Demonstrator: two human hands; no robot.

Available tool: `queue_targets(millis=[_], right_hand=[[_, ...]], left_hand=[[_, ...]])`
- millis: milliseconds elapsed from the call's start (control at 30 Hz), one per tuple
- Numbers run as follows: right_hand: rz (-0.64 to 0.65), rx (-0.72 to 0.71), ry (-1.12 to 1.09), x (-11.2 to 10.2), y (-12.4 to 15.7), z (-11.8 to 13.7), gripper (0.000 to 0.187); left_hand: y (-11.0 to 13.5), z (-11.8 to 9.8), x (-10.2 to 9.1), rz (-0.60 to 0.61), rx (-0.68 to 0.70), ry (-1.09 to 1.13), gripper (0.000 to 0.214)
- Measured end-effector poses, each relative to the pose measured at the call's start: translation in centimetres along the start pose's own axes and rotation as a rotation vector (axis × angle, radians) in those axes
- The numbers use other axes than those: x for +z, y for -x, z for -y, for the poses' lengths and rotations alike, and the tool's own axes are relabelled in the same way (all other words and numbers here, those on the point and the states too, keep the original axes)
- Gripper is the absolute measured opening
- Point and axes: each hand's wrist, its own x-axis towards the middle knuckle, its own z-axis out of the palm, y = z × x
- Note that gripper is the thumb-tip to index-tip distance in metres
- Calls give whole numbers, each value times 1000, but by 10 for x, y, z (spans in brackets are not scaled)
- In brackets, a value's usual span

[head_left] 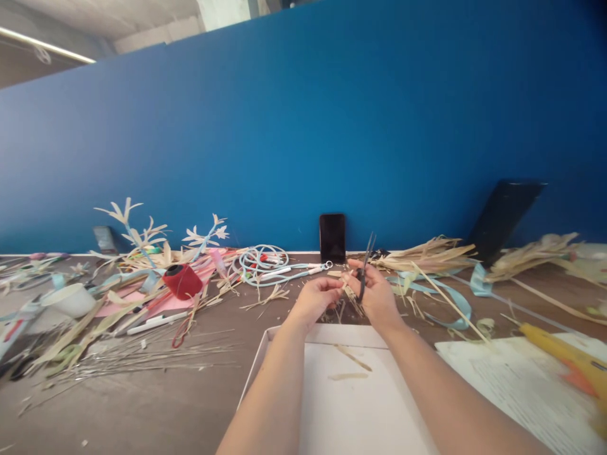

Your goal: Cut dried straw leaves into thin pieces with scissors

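My right hand [377, 297] is closed around a pair of scissors [362, 278] with dark handles, their thin blades pointing up and away. Pale dried husk strips [349, 291] show between my two hands. My left hand [315, 300] is closed in a pinch on the near end of these strips, its fingertips almost meeting those of the right. How the strips run inside the fingers is hidden. Below both forearms lies a white shallow box lid [327, 404], with a couple of husk scraps [353, 357] on it.
An upright phone [332, 237] leans on the blue partition [303, 126]. Husk flowers [137, 234], a red spool [182, 281], pens, a coiled cord [263, 262] and wires [142, 354] crowd the left. Husk bundles [427, 254], blue ribbon and a yellow glue gun [564, 360] on paper lie right.
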Motion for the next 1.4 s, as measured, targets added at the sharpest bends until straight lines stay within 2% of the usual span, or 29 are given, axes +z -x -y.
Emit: queue_targets(millis=[233, 433, 500, 600, 700, 800, 1133, 1400], right_hand=[[55, 22, 28, -2, -1, -3, 52], [91, 89, 152, -2, 1, -1, 53], [151, 113, 210, -1, 2, 1, 51], [305, 131, 275, 2, 5, 5, 50], [399, 144, 297, 3, 7, 7, 51], [423, 166, 299, 4, 8, 6, 52], [441, 152, 345, 0, 6, 1, 51], [447, 140, 376, -1, 5, 0, 52]], left_hand=[[0, 1, 1, -42, 56, -14, 29], [-3, 0, 0, -200, 116, 47, 24], [-3, -2, -2, -234, 147, 92, 25], [-1, -6, -4, -268, 166, 106, 28], [0, -8, -5, -266, 184, 126, 30], [-1, -8, -5, -259, 198, 152, 31], [1, -10, -3, -205, 212, 162, 32], [4, -13, -2, -215, 202, 163, 30]])
